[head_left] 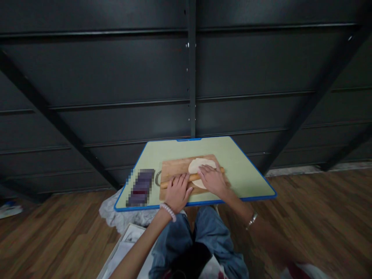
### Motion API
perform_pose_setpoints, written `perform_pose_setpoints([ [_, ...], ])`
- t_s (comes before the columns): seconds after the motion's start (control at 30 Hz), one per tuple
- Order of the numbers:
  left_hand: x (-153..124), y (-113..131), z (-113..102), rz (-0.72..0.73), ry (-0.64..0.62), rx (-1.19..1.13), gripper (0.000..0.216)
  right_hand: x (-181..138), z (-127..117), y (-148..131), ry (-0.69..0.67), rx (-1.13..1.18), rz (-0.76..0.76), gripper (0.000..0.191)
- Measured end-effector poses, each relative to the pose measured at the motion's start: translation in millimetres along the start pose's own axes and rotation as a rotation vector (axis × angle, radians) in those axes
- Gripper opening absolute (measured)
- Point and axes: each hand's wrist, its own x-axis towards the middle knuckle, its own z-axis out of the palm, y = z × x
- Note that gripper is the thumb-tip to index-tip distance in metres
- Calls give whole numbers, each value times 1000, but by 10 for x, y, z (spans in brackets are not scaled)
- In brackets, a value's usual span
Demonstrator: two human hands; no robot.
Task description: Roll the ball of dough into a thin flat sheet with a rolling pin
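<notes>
A wooden rolling pin [193, 177] lies crosswise over a flat, pale round of dough [200, 164] on a wooden cutting board [174, 166]. My left hand [176, 190] is closed over the pin's left part, fingers curved down across it and thumb pointing right. Over the right part, my right hand [212, 179] holds the pin from above, its fingertips reaching onto the dough. Both palms hide stretches of the pin, and its right tip shows past my right hand. The dough extends in front of and behind the pin.
The board sits on a pale green folding table [241, 170] with a blue rim. A metal ring handle [157, 178] sticks out at the board's left. Left of it lies a pixelated dark object [141, 188]. A dark panelled wall [130, 69] rises behind; a white box [128, 248] stands below left.
</notes>
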Motion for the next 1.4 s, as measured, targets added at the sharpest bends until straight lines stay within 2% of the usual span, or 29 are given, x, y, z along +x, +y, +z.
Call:
perform_pose_setpoints([
  [0.2,-56,-87,-19,123,-17,-79,47,-578,-94,-5,44,11,35,33],
  [0.37,128,-168,35,226,-77,-62,51,-730,29,-31,108,-28,56,41],
  [0.57,593,-187,119,331,-138,-91,53,-525,40,44,128,-111,185,50],
  [0.77,968,-74,233,314,-154,-132,53,-323,-6,327,75,-125,225,56],
  [1.07,1291,-96,429,323,-176,-146,56,-72,28,714,-33,-93,120,54],
  [1.4,1813,46,605,275,-258,-81,53,268,-61,1124,-74,-85,13,44],
])
